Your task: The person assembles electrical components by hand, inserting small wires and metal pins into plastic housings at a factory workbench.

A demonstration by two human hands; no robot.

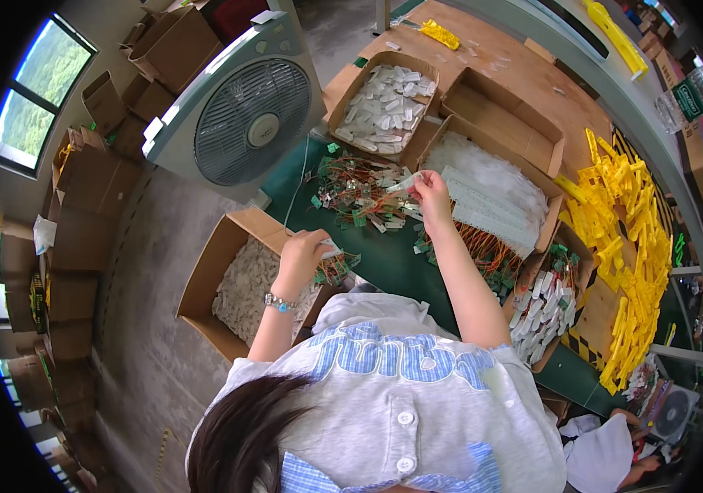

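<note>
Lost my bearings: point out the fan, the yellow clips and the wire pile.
fan [250,123]: head view, centre of the round grille.
yellow clips [624,238]: head view, middle of the heap.
wire pile [360,191]: head view, centre of the tangle.

Matt brown cardboard boxes [499,115], green tabletop [393,255]

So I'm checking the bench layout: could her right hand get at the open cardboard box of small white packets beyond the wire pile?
Probably yes: the right hand is raised over the wire pile, and nothing stands between it and the cardboard box of white packets.
</note>
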